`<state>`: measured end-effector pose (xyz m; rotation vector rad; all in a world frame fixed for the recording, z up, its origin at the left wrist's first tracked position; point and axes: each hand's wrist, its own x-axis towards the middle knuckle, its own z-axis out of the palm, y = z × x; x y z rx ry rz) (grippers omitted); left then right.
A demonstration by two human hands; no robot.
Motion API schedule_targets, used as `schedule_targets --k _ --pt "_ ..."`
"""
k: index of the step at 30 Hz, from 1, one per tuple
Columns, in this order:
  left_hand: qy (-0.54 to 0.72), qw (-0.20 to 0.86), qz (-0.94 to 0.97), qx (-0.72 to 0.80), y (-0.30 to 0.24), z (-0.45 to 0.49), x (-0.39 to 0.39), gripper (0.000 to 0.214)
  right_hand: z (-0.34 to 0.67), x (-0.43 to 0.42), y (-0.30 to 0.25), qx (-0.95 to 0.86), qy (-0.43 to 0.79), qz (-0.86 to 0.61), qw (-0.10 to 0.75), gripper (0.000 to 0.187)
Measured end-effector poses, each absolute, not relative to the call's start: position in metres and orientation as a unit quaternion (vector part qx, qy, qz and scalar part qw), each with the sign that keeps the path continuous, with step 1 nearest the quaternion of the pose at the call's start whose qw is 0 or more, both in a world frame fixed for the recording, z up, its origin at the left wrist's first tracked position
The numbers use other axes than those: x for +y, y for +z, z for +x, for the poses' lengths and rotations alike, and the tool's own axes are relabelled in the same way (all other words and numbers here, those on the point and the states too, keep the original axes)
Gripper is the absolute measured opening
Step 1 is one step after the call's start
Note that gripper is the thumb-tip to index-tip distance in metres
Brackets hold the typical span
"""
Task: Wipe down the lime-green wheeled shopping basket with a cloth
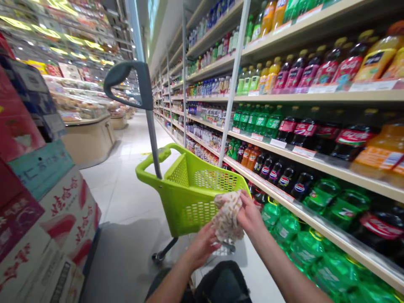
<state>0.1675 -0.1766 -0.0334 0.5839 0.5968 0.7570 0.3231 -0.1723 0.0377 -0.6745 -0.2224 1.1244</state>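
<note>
A crumpled pale cloth (pixel 229 212) with small tan spots is bunched between my two hands. My left hand (pixel 205 244) grips its lower left side, with the fingers curled in against the fabric. On the upper right, my right hand (pixel 250 211) is closed on the same cloth. Just beyond it stands a lime-green shopping cart (pixel 172 206) with perforated basket walls; I cannot tell whether the cloth touches its side. The cart's grey handle (pixel 145 86) rises on a metal pole at the left.
Shelves of bottled drinks (pixel 299 145) run along the right, close to my right arm. Stacked printed boxes (pixel 59 210) border the left. A tiled aisle floor (pixel 126 139) stretches ahead past a rounded display counter (pixel 90 141). My knees (pixel 221 284) are below my hands.
</note>
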Motion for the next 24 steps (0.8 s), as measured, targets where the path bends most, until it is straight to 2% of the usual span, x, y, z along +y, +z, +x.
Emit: schedule_targets --k 3,6,9,12,14,16,18,20,22,24 --pt "0.432 0.774 0.327 0.327 -0.030 0.166 -0.177 0.070 0.325 -0.174 0.035 -0.141 0.489 -0.351 0.786 0.018" --pt "0.495 0.714 0.350 0.350 -0.007 0.144 -0.156 0.065 0.334 -0.174 0.030 -0.234 0.435 -0.461 0.737 0.018" --pt "0.507 0.622 0.430 0.414 0.016 0.124 -0.134 0.039 0.336 -0.175 0.025 -0.374 0.361 -0.568 0.638 0.024" --pt "0.502 0.513 0.527 0.455 0.030 0.114 -0.123 0.034 0.327 -0.180 0.023 -0.530 0.308 -0.609 0.503 0.032" --pt "0.487 0.416 0.606 0.473 0.036 0.109 -0.120 0.036 0.319 -0.184 0.024 -0.626 0.266 -0.617 0.395 0.023" --pt "0.440 0.289 0.694 0.492 0.042 0.103 -0.118 0.030 0.315 -0.187 0.025 -0.691 0.217 -0.603 0.334 0.009" --pt "0.365 0.183 0.760 0.506 0.048 0.096 -0.115 0.019 0.314 -0.187 0.026 -0.710 0.226 -0.567 0.350 0.013" --pt "0.310 0.128 0.789 0.515 0.053 0.091 -0.113 0.010 0.315 -0.182 0.025 -0.654 0.316 -0.551 0.410 0.014" --pt "0.285 0.120 0.784 0.538 0.057 0.093 -0.112 0.006 0.312 -0.174 0.022 -0.538 0.416 -0.567 0.466 0.018" --pt "0.281 0.142 0.757 0.573 0.057 0.105 -0.115 0.005 0.301 -0.166 0.016 -0.440 0.450 -0.591 0.505 0.022"
